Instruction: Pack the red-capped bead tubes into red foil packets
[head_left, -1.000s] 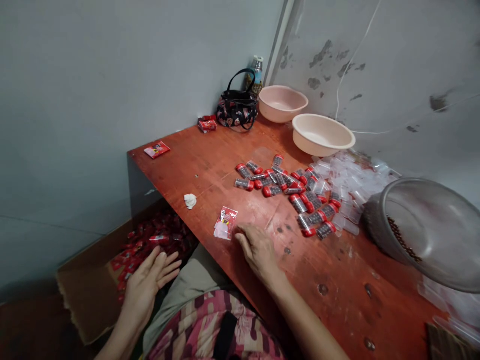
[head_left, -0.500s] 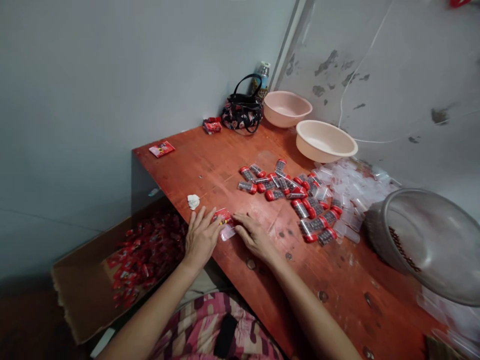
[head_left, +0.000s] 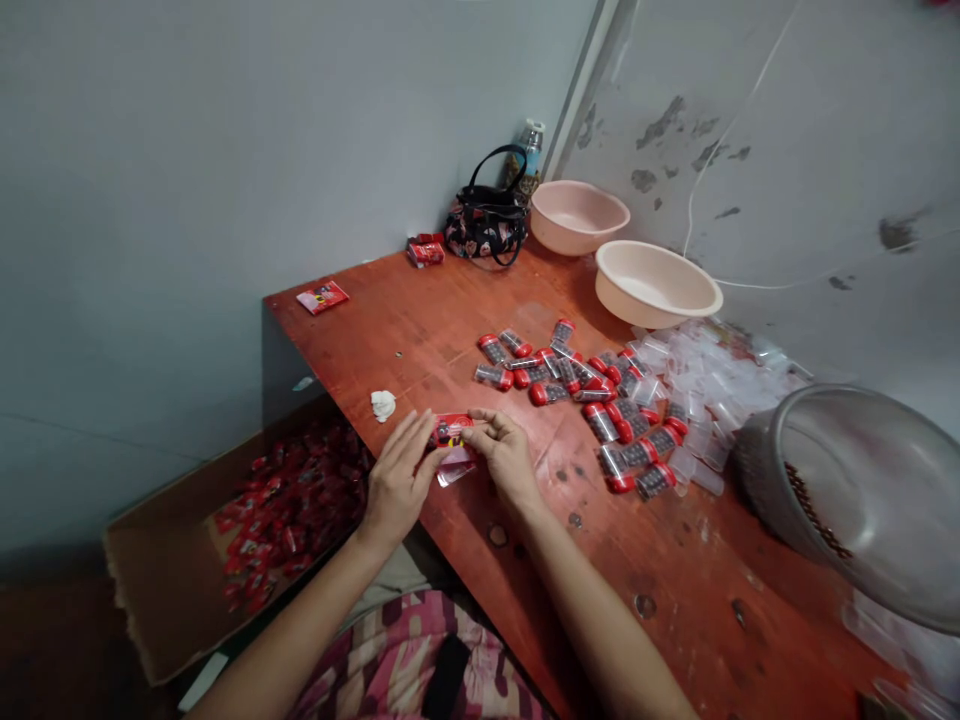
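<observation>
Red-painted wood [head_left: 390, 340] is stretching across the scene, its far corner meeting a grey wall [head_left: 187, 200] and a peeling, stained plaster wall [head_left: 787, 130] with a white cable [head_left: 739, 150] running down it. The left hand [head_left: 397, 470] and right hand [head_left: 506, 455] are coming together over the table's near edge, their fingers pinching a red foil packet [head_left: 452, 431] from either side. A clear plastic piece [head_left: 456, 470] is poking out beneath the packet, just above the wood. Red-capped clear tubes [head_left: 570, 375] are lying in a loose cluster right of the right hand, near but not touching it, with clear plastic cases [head_left: 712, 375] heaped beyond them. Two pink basins [head_left: 577, 217] [head_left: 658, 285] and a floral black handbag [head_left: 487, 225] are sitting along the far edge. Below the left forearm, a cardboard box [head_left: 165, 560] is holding many red packets [head_left: 289, 510]. A tilted metal bowl [head_left: 847, 480] is running out of view at the right, its dark contents hard to make out. The fingers are hiding most of the packet's print.
</observation>
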